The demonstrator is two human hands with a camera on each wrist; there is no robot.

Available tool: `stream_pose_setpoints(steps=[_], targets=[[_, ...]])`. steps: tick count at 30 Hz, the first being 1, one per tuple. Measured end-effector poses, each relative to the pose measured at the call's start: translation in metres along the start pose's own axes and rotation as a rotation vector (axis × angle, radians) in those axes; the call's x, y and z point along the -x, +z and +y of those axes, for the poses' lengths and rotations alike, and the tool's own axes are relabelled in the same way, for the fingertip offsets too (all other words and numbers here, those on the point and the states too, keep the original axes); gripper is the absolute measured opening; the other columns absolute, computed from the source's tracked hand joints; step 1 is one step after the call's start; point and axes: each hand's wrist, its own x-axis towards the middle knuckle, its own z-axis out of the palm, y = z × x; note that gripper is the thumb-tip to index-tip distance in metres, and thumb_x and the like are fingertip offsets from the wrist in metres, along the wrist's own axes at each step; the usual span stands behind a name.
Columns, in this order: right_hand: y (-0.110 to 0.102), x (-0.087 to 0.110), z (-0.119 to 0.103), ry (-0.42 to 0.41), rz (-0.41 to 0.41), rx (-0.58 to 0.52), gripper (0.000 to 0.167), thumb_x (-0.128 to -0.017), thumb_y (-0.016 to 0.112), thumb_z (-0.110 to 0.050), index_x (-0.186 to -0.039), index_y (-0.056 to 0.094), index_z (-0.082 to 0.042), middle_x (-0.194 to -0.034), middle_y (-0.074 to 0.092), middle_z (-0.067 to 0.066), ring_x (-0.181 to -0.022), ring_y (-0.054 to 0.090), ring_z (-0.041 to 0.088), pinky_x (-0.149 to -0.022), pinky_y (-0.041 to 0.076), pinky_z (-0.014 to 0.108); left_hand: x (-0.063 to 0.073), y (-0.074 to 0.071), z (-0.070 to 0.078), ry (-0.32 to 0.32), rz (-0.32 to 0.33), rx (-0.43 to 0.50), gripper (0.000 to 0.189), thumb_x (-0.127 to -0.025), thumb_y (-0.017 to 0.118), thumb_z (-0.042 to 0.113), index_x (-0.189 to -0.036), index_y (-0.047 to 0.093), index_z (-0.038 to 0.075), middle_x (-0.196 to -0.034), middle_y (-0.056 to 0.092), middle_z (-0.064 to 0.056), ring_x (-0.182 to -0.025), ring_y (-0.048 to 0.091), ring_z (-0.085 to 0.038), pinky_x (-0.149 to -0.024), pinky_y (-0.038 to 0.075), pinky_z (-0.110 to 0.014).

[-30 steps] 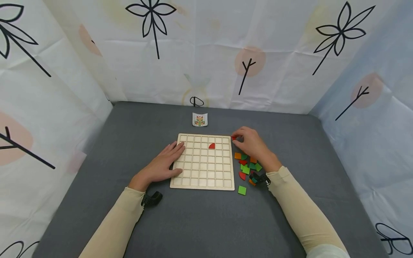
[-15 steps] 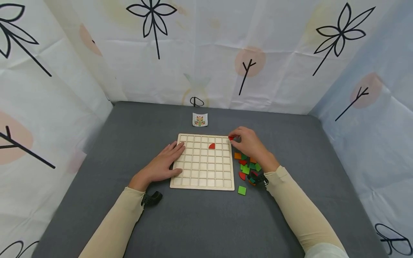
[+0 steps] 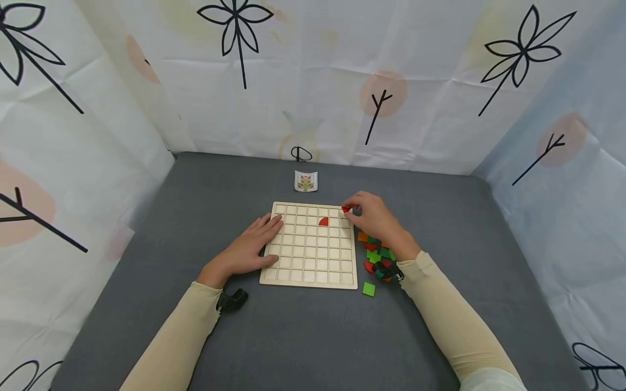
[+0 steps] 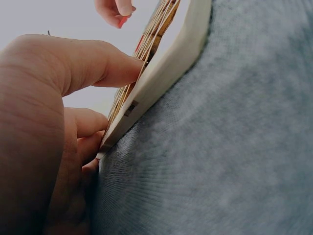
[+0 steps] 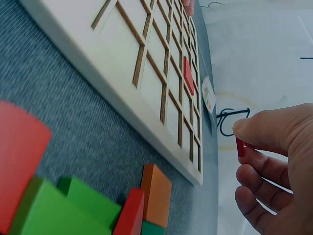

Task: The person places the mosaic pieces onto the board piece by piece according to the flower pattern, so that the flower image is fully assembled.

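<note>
A pale wooden grid board (image 3: pixel 308 245) lies on the grey table. One red quarter-circle tile (image 3: pixel 324 221) sits in a cell of its second row from the back. My left hand (image 3: pixel 249 247) rests on the board's left edge with its fingers spread; in the left wrist view the thumb (image 4: pixel 117 66) lies on the rim. With thumb and forefinger my right hand (image 3: pixel 374 217) pinches a small red tile (image 5: pixel 240 147) over the board's back right corner. The fingers partly hide that tile's shape.
Green, red and orange tiles (image 3: pixel 374 256) lie in a loose pile right of the board, partly under the right wrist. A single green square tile (image 3: pixel 369 289) lies nearer the front. Behind the board is a small card with a coloured pattern (image 3: pixel 306 182). Printed cloth (image 3: pixel 323 108) surrounds the table.
My right hand has moved left with the red tile, from just beside the board to over its back right corner. The left hand has stayed on the board's left edge.
</note>
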Motion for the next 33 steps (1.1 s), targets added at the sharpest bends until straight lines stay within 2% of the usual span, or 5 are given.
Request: stream_pose_setpoints(steps=[6, 26, 33], targets=[[0.001, -0.002, -0.005, -0.017, 0.001, -0.012, 0.022, -0.103, 0.077, -0.01, -0.123, 0.08, -0.002, -0.12, 0.069, 0.012, -0.105, 0.064, 0.035, -0.086, 0.056, 0.046, -0.001, 0.0, 0.001, 0.005, -0.003, -0.005, 0.09, -0.105, 0.067, 0.041, -0.172, 0.023, 0.001, -0.18, 0.015, -0.015, -0.166, 0.006, -0.039, -0.132, 0.007, -0.056], [0.003, -0.007, -0.015, -0.054, -0.011, 0.007, 0.022, -0.103, 0.078, -0.011, -0.122, 0.08, -0.002, -0.119, 0.07, 0.012, -0.104, 0.064, 0.031, -0.087, 0.057, 0.045, 0.0, 0.0, 0.0, -0.003, 0.002, 0.005, 0.089, -0.105, 0.067, 0.04, -0.172, 0.023, 0.001, -0.18, 0.016, -0.015, -0.166, 0.006, -0.039, -0.132, 0.008, -0.058], [0.006, -0.01, -0.017, -0.04, -0.018, 0.013, 0.021, -0.102, 0.079, -0.013, -0.121, 0.081, -0.004, -0.117, 0.07, 0.009, -0.104, 0.064, 0.028, -0.089, 0.057, 0.045, 0.0, 0.0, -0.001, -0.002, 0.004, 0.005, 0.089, -0.105, 0.067, 0.04, -0.172, 0.023, 0.001, -0.18, 0.016, -0.015, -0.166, 0.006, -0.04, -0.132, 0.008, -0.058]])
